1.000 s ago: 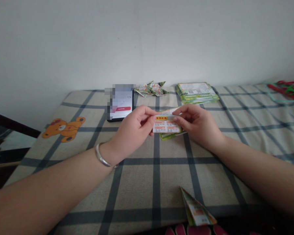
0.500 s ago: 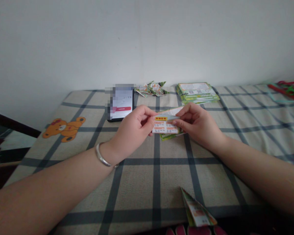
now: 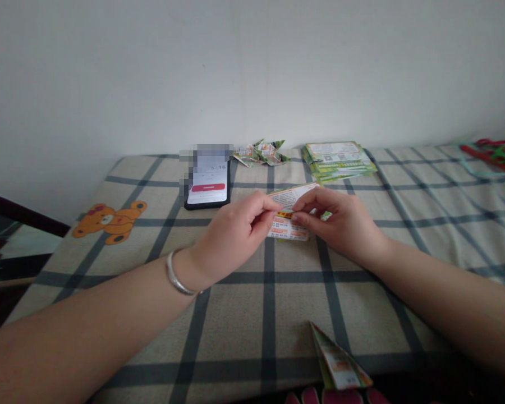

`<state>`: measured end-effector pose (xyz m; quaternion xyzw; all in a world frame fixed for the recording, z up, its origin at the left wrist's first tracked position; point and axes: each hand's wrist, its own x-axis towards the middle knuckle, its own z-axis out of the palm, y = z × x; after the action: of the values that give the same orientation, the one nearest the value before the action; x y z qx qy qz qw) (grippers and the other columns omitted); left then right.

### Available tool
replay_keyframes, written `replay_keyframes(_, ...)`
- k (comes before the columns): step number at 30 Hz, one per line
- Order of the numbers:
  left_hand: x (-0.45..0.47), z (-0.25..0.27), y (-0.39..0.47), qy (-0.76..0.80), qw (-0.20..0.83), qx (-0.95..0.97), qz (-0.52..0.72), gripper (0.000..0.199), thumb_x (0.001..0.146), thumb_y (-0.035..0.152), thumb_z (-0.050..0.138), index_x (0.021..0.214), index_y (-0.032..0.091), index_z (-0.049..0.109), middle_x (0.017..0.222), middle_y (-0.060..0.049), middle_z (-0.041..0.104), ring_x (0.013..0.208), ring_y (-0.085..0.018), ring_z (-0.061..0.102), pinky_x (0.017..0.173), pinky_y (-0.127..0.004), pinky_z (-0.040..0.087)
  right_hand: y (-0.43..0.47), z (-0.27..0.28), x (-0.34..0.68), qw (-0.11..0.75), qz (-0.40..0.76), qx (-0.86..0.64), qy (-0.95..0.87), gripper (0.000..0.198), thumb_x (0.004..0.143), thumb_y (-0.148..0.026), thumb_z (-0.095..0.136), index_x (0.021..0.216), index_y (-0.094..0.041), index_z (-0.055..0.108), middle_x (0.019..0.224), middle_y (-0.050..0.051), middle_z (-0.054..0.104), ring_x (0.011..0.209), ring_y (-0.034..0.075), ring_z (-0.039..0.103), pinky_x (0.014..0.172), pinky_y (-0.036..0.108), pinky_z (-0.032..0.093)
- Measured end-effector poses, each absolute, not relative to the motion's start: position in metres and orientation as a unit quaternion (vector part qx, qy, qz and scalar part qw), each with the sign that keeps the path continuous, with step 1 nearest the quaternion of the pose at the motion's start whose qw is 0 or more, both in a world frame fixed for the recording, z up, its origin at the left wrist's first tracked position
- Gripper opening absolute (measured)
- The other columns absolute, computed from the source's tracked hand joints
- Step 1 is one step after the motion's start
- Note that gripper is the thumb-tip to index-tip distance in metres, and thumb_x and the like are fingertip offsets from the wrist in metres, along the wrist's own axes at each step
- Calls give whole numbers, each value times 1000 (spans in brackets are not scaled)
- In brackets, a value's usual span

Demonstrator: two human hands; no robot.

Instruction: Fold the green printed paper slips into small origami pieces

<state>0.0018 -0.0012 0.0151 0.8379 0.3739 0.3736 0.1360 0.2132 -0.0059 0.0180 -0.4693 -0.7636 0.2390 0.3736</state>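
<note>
Between my two hands is a folded printed paper [image 3: 289,229] with a yellow band, white panels and small orange headings. My left hand [image 3: 240,231] pinches its left side between thumb and fingers. At its right side, my right hand [image 3: 334,217] pinches the top edge. Behind and partly under it lies a flat printed leaflet [image 3: 288,196] with a green border, largely covered by my hands. A silver bangle [image 3: 177,275] circles my left wrist. Near the front edge of the table stands a narrow folded paper triangle [image 3: 339,362].
A phone [image 3: 209,178] with a lit screen lies left of my hands. Folded paper stars [image 3: 263,152] and a stack of leaflets [image 3: 339,160] sit along the wall. A bear cutout [image 3: 109,221] is on the checked cloth [image 3: 231,336]; coloured items [image 3: 494,160] lie far right.
Both hands have moved slightly down and closer together with the folded paper, which now tilts so more of the leaflet behind it shows. The phone's screen reading has changed.
</note>
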Motion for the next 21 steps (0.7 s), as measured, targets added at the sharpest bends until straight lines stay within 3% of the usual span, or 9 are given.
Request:
replay_keyframes(4,1,14,-2,367,136,840,375,11,92,16,50,98,19,58,84,1,69,72,-10,65,62,-21,46,-7,20,212,360,212,-466,-780,7,83,-28,67,85,-22,70,77,0,72,62,12,59,57,26,45)
replay_keyframes(10,1,12,0,384,238,807,380,16,92,18,52,107,21,48,85,3,70,77,-11,69,69,-23,50,-11,24,211,379,178,-479,-771,8,82,-24,67,75,-21,68,70,0,70,59,12,59,55,26,44)
replay_keyframes(17,3,15,2,384,244,801,388,5,90,23,59,88,18,56,95,0,69,81,-11,65,66,-21,49,-10,26,217,421,99,-484,-761,8,83,-25,67,76,-23,68,71,1,70,58,13,58,54,28,44)
replay_keyframes(21,4,16,4,392,232,803,384,7,89,23,60,88,17,62,98,-1,71,83,-11,65,68,-22,49,-11,26,217,427,86,-476,-764,7,84,-24,67,77,-23,68,73,1,71,64,15,63,57,28,47)
